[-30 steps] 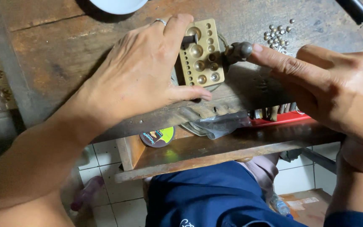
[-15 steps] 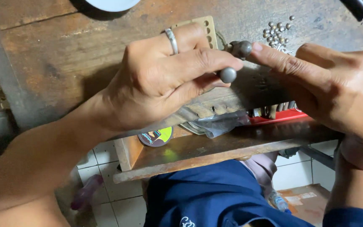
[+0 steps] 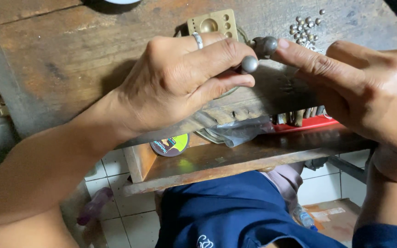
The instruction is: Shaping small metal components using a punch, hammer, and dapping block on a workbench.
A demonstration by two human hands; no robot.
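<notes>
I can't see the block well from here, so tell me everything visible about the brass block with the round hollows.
The brass block is a yellowish metal cube lying flat on the worn wooden bench. Its top face shows one large round hollow and several small ones near the right edge. Only the far part is visible; the left hand covers the rest, so I cannot tell if it touches. It looks dull and tarnished.

Rough worn wood bench [image 3: 60, 59]; matt brass block [image 3: 212, 23]

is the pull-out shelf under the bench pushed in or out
Out. The wooden shelf juts from under the workbench edge, over the person's lap, with a round tin and red tray exposed.
</notes>
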